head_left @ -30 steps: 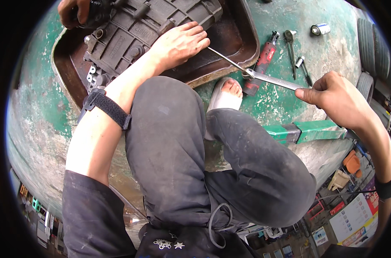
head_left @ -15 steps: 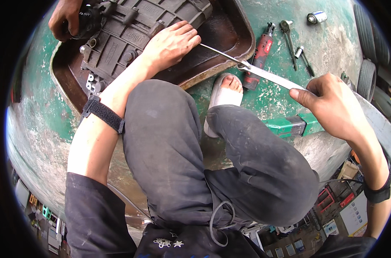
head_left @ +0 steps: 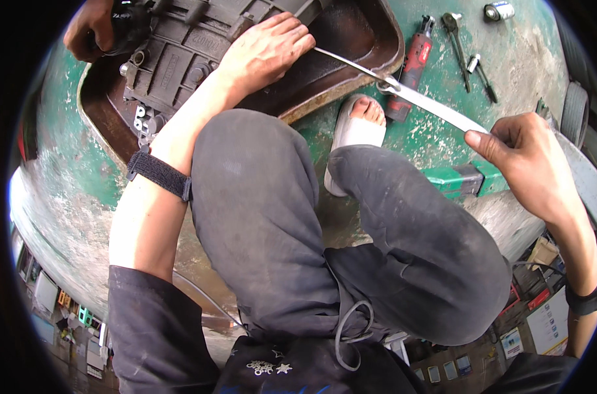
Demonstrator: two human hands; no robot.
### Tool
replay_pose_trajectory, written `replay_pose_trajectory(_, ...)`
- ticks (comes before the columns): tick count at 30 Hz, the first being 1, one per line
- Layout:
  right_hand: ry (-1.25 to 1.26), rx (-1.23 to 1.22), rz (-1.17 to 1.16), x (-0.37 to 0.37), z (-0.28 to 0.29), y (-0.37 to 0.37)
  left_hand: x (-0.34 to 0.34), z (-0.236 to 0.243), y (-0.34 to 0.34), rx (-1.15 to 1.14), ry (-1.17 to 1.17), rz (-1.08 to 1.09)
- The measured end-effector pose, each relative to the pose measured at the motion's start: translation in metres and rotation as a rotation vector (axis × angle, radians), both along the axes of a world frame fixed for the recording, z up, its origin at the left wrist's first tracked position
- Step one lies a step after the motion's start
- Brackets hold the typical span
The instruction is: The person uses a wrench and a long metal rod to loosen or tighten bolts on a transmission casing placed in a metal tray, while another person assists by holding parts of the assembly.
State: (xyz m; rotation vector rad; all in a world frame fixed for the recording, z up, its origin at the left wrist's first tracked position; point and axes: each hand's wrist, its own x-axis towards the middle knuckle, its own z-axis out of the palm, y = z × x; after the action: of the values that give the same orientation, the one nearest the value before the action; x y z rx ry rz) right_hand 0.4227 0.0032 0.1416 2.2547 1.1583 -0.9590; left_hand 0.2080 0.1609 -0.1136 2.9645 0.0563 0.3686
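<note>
My left hand [head_left: 265, 52] lies over the ribbed metal casing [head_left: 167, 79] in a dark tray [head_left: 370, 39], its fingers curled over the end of a thin steel bar [head_left: 344, 60]. That bar meets the ring end of a long steel wrench [head_left: 436, 108] at the tray's front edge. My right hand [head_left: 528, 157] grips the wrench's far end, thumb along it. At the upper left, another person's hand [head_left: 88, 33] holds a black part [head_left: 131, 26] against the casing.
Beside the tray lie a red cordless tool [head_left: 416, 56], ratchets [head_left: 459, 52] and a small can [head_left: 499, 11]. My bent legs and sandalled foot [head_left: 357, 125] are close below. A green steel beam [head_left: 452, 177] runs at the right, near tyres [head_left: 574, 111].
My right hand has swung the wrench's end down toward me, steepening its angle against the bar. My left hand stays on the casing. The other person's hand has shifted slightly left.
</note>
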Motion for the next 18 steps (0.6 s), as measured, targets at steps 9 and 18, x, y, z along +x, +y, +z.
replay_pose_trajectory(9,-0.012,0.005,0.083,-0.008,0.005,0.01,-0.001,0.0,0.0,-0.017,0.04,0.009)
replay_pose_trajectory(18,0.009,-0.114,-0.022,-0.011,0.012,0.02,-0.004,0.006,0.001,-0.016,0.066,-0.024)
